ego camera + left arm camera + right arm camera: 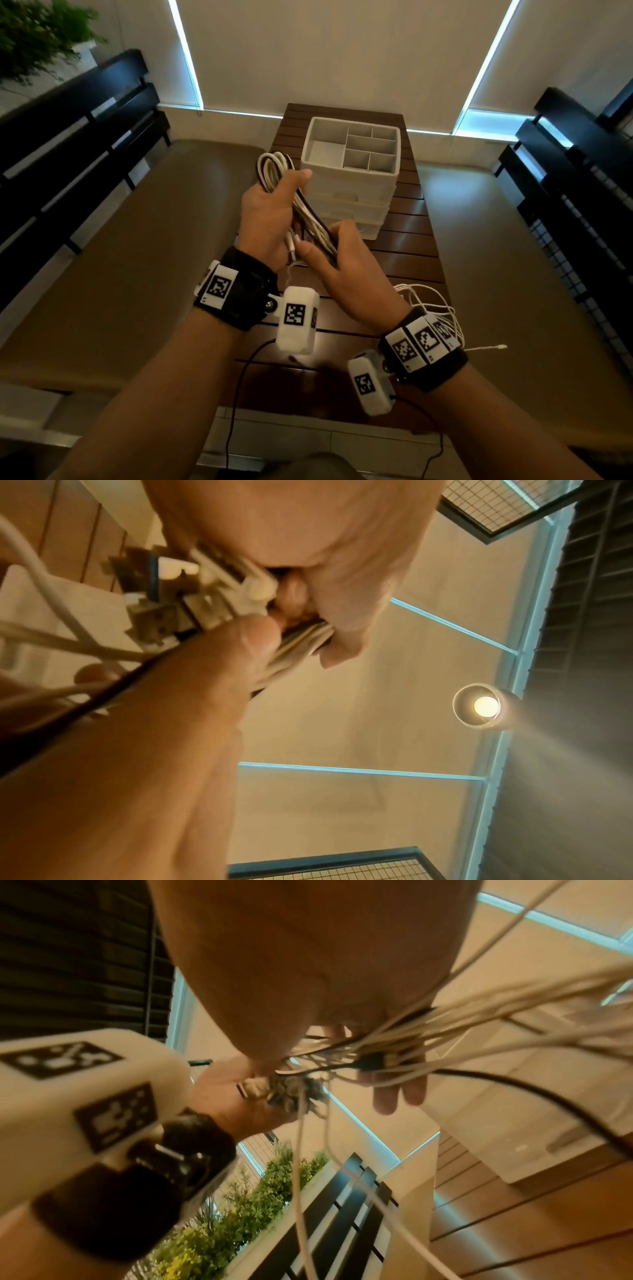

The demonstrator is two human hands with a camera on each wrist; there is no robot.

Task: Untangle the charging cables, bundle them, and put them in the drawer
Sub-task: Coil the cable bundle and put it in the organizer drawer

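Note:
A bundle of white and black charging cables [301, 209] is held upright above the table, its looped end [274, 166] on top. My left hand [274, 205] grips the bundle's upper part. My right hand [337, 246] grips the lower end, thumb across the strands. In the left wrist view several white plugs and metal connectors [192, 599] stick out between the two hands. The right wrist view shows the strands [394, 1047] fanning out of my right palm. Just behind the hands stands the white drawer unit [349, 205], its drawers shut.
The unit's top is an open tray with dividers [356, 147]. It stands on a dark slatted wooden table [411, 253]. Thin white cable loops [435, 308] lie by my right wrist, one plug end [501, 347] past the table edge. Padded benches flank the table.

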